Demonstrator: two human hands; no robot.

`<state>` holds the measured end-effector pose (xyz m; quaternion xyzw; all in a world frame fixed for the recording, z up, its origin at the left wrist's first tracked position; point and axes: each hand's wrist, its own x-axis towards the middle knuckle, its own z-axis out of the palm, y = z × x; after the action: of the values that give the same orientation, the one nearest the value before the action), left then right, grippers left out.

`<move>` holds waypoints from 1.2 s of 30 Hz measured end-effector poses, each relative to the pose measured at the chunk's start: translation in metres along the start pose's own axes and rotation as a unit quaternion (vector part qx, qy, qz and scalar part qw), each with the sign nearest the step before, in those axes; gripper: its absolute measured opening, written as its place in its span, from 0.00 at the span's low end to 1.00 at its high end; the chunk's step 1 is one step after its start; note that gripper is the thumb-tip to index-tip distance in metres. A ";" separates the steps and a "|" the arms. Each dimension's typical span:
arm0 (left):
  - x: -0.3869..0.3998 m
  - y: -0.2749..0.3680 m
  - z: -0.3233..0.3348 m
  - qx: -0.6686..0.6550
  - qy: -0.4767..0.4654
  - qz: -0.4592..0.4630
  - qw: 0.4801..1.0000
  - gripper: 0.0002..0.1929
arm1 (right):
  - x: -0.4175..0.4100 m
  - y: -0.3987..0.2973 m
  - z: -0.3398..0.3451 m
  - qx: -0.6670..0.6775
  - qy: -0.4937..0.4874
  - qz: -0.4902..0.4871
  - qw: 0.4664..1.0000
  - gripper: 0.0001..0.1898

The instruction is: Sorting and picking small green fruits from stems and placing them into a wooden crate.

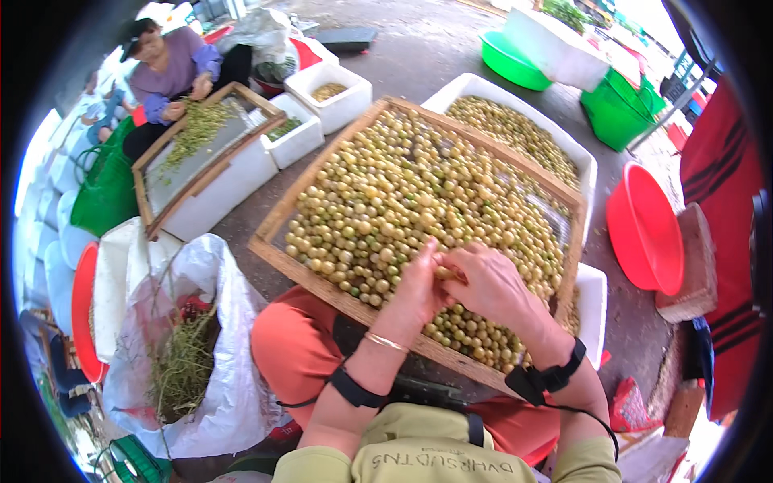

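Note:
Many small round yellow-green fruits (386, 205) cover a wooden-framed mesh screen (314, 296) in front of me. Above the near part of the screen, my left hand (420, 281) and my right hand (483, 281) meet, with their fingertips close together. The thumb and fingers of my right hand pinch a small yellowish fruit (450, 273). My left hand is curled beside it; whether it holds anything is hidden. Black straps circle both forearms.
A white foam box (589, 181) of similar fruits stands behind the screen. A co-worker (175, 72) handles greens on another framed screen (142, 187). At left is a white woven sack (235, 362) with stems; at right, a red basin (643, 229).

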<state>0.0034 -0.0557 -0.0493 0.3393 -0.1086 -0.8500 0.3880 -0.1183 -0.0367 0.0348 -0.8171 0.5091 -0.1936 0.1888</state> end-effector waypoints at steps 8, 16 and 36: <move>-0.005 -0.004 0.002 -0.021 -0.070 0.038 0.997 0.09 | -0.004 0.005 -0.007 0.085 0.056 -0.003 0.995 0.06; -0.004 -0.007 0.002 -0.026 -0.168 0.030 0.985 0.05 | -0.008 0.007 -0.024 0.116 0.063 0.038 0.990 0.12; 0.006 -0.004 0.012 -0.071 -0.227 0.018 0.971 0.12 | -0.029 0.085 -0.045 0.478 -0.078 0.178 0.856 0.09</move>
<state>-0.0096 -0.0586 -0.0452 0.1073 -0.1396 -0.9030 0.3919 -0.2172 -0.0504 0.0267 -0.5338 0.4745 -0.3121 0.6265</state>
